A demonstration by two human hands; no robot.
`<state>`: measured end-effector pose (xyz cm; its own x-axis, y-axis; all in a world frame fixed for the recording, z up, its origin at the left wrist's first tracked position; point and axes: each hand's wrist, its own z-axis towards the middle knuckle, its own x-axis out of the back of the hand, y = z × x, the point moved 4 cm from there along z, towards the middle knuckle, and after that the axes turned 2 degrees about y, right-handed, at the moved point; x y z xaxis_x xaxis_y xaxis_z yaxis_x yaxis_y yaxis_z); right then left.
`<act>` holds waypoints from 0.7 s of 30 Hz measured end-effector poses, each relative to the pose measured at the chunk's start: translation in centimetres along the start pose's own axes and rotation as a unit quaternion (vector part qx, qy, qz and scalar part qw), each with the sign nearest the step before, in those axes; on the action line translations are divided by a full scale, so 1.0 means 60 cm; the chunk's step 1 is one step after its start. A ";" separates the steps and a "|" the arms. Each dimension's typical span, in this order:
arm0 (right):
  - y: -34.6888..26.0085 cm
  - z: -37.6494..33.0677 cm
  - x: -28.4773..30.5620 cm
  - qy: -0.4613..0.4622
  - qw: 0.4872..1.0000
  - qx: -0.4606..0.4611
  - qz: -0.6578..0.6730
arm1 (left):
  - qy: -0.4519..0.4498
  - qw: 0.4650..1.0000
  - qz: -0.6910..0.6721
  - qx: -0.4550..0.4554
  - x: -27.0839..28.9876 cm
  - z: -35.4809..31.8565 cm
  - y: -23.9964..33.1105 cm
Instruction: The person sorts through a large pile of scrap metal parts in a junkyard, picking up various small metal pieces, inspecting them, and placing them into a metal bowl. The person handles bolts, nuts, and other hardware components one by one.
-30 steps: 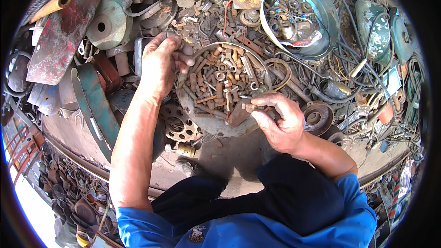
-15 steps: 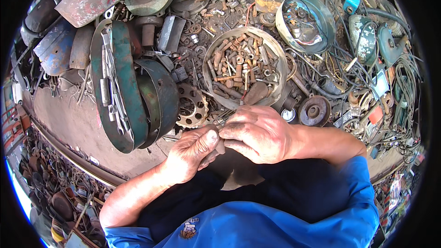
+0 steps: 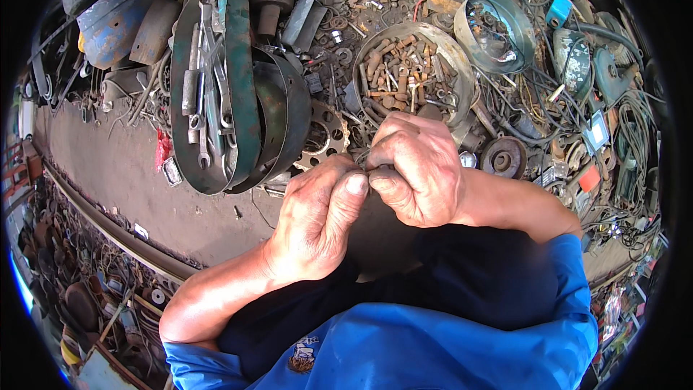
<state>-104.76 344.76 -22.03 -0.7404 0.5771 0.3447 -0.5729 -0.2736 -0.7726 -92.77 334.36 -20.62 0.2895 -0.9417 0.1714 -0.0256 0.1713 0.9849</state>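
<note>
My left hand [image 3: 317,217] and my right hand [image 3: 415,170] meet fingertip to fingertip in front of my body. Both are closed, thumbs pressed against the curled fingers. Whatever they pinch is too small and too covered to make out; only a dark sliver shows between them. Just beyond the right hand stands a round metal pan [image 3: 465,76] full of rusty bolts [image 3: 404,72]. Left of the hands is a long green oval metal tin [image 3: 249,101] with several wrenches [image 3: 209,94] lying in it.
A toothed metal disc [image 3: 336,130] with holes lies beyond the left hand. A round blue-green pan [image 3: 523,36] with small parts is at the far right, near tangled cables [image 3: 635,137]. A rusty round flange [image 3: 504,157] sits beside the right forearm. Scrap metal covers the far side.
Both hands have risen in the picture and stay together, the left turned more upright. The view has shifted, so the tin and pans sit further right and higher.
</note>
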 end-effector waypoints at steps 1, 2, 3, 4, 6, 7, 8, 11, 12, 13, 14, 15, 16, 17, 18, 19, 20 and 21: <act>0.000 -0.002 -0.006 0.006 0.999 -0.030 0.012 | 0.006 0.999 0.034 -0.026 0.002 0.003 -0.005; 0.003 -0.006 -0.011 0.011 0.997 -0.071 0.022 | 0.004 0.995 0.081 -0.054 0.002 0.005 -0.011; 0.006 -0.010 -0.016 0.002 0.992 -0.117 0.048 | -0.005 0.989 0.127 -0.077 0.004 0.007 -0.015; 0.010 -0.015 -0.019 -0.005 0.983 -0.168 0.072 | -0.011 0.981 0.168 -0.099 0.005 0.008 -0.019; 0.017 -0.025 -0.020 -0.023 0.959 -0.256 0.123 | -0.022 0.958 0.245 -0.146 0.005 0.009 -0.023; 0.021 -0.030 -0.018 -0.035 0.945 -0.291 0.148 | -0.023 0.947 0.277 -0.162 0.006 0.010 -0.025; 0.022 -0.035 -0.015 -0.047 0.928 -0.326 0.174 | -0.029 0.936 0.305 -0.172 0.006 0.010 -0.025; 0.022 -0.056 -0.021 -0.155 0.778 -0.475 0.381 | -0.038 0.908 0.341 -0.242 0.004 0.018 -0.018; 0.021 -0.059 -0.017 -0.151 0.763 -0.484 0.401 | -0.034 0.903 0.349 -0.249 0.002 0.022 -0.016; 0.022 -0.056 -0.013 -0.135 0.808 -0.456 0.348 | -0.030 0.929 0.301 -0.215 -0.002 0.027 -0.017; 0.025 -0.054 -0.007 -0.110 0.851 -0.429 0.283 | -0.029 0.954 0.253 -0.159 -0.007 0.033 -0.021; 0.026 -0.051 -0.004 -0.097 0.895 -0.382 0.210 | -0.012 0.975 0.194 -0.107 -0.012 0.037 -0.025; 0.028 -0.048 -0.002 -0.073 0.927 -0.332 0.159 | 0.003 0.988 0.137 -0.066 -0.017 0.039 -0.028; 0.029 -0.045 -0.001 -0.063 0.957 -0.263 0.103 | 0.026 0.998 0.036 0.052 -0.022 0.038 -0.041; 0.031 -0.043 0.000 -0.052 0.979 -0.192 0.045 | 0.032 0.966 -0.125 0.222 -0.029 0.027 -0.057; 0.038 -0.044 0.005 -0.043 0.988 -0.145 0.016 | 0.018 0.939 -0.175 0.295 -0.032 0.023 -0.066; 0.043 -0.047 0.007 -0.045 0.993 -0.113 0.004 | 0.004 0.915 -0.225 0.336 -0.033 0.020 -0.070; 0.047 -0.051 0.013 -0.036 0.996 -0.084 -0.008 | -0.011 0.913 -0.182 0.364 -0.029 0.024 -0.077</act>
<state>-105.91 346.77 -25.57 -0.7586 0.5222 0.3897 -0.5221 -0.1294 -0.8430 -94.52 334.77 -25.45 0.3858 -0.9052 -0.1785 -0.5636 -0.3844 0.7312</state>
